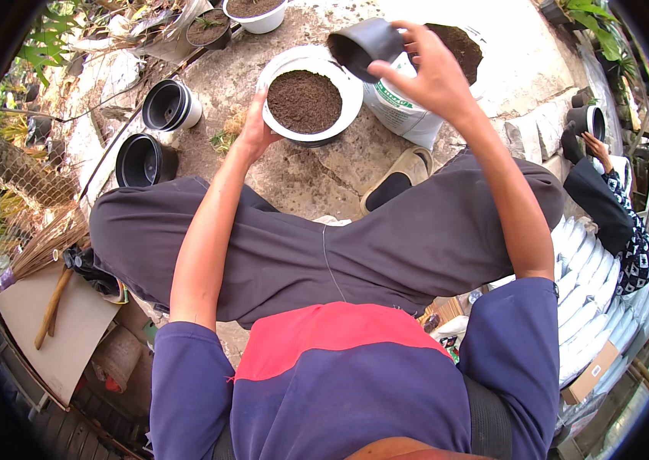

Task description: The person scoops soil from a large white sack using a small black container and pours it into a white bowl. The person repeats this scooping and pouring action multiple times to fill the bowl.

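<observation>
My left hand (257, 127) grips the left side of a white plastic plant pot (354, 86), whose rim stands around dark soil (304, 102). In my right hand (429, 72) is a black plastic pot (366, 46), tilted on its side with its mouth towards the lower left. This black pot is above the right edge of the white one; whether the two touch I cannot tell. Below and behind my right hand stands a white plastic sack (408, 118) with green print. Its top is open and dark soil (457, 49) shows inside.
Nested pots (189, 109) and black pots (149, 161) stand on the concrete at the left. Soil-filled pots (258, 20) are at the back. A clog (402, 172) lies near the sack. At right, another person's hand (598, 149) touches a pot (595, 122), beside stacked white bags (583, 282).
</observation>
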`<state>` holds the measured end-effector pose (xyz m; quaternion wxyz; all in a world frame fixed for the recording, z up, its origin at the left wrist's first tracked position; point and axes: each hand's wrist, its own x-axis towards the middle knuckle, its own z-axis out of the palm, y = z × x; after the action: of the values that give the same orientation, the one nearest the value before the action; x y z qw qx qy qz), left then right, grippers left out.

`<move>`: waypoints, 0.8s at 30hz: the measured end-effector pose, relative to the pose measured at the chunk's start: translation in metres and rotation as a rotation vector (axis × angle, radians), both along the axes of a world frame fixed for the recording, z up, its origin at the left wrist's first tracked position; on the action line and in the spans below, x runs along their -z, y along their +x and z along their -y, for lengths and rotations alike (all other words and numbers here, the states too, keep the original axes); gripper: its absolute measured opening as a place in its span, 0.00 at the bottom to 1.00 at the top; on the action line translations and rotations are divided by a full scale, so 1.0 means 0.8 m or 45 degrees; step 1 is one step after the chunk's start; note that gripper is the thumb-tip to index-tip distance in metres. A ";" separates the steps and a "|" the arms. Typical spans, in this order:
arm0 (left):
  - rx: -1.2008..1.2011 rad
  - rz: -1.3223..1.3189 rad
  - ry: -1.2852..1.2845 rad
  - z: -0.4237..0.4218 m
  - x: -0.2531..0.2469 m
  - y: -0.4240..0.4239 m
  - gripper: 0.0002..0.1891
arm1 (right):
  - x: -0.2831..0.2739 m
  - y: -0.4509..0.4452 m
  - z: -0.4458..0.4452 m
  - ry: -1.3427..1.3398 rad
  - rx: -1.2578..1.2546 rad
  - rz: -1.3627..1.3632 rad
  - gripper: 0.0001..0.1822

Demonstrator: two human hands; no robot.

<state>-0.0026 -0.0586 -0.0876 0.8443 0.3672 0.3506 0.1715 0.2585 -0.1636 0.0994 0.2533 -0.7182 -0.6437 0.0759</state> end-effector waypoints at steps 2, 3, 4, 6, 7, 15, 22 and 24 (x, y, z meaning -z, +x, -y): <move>-0.026 -0.013 -0.057 0.002 -0.013 0.002 0.39 | -0.001 -0.012 0.000 0.130 -0.088 0.339 0.36; -0.041 -0.019 -0.088 0.004 -0.019 0.000 0.37 | -0.004 -0.009 -0.004 0.185 -0.063 0.445 0.36; -0.035 0.019 -0.098 0.002 -0.011 -0.002 0.37 | -0.006 -0.002 -0.006 0.239 -0.037 0.555 0.36; -0.024 0.096 -0.122 -0.005 0.008 -0.005 0.37 | -0.001 0.030 -0.011 0.228 0.163 0.591 0.37; -0.027 0.070 -0.120 -0.006 0.010 -0.006 0.37 | -0.002 0.045 -0.011 0.149 0.285 0.620 0.38; -0.028 -0.096 0.007 -0.002 0.006 0.002 0.40 | 0.133 0.123 0.016 -0.560 0.193 0.237 0.34; -0.024 -0.064 -0.016 -0.005 0.005 -0.005 0.37 | 0.119 0.146 0.003 -0.642 0.327 -0.394 0.38; -0.029 -0.089 -0.003 -0.005 0.006 -0.005 0.37 | 0.102 0.152 0.001 -0.527 0.346 -0.547 0.40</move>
<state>-0.0069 -0.0543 -0.0922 0.8300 0.3680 0.3840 0.1677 0.3803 -0.1642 0.0179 0.2396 -0.8014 -0.4447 0.3204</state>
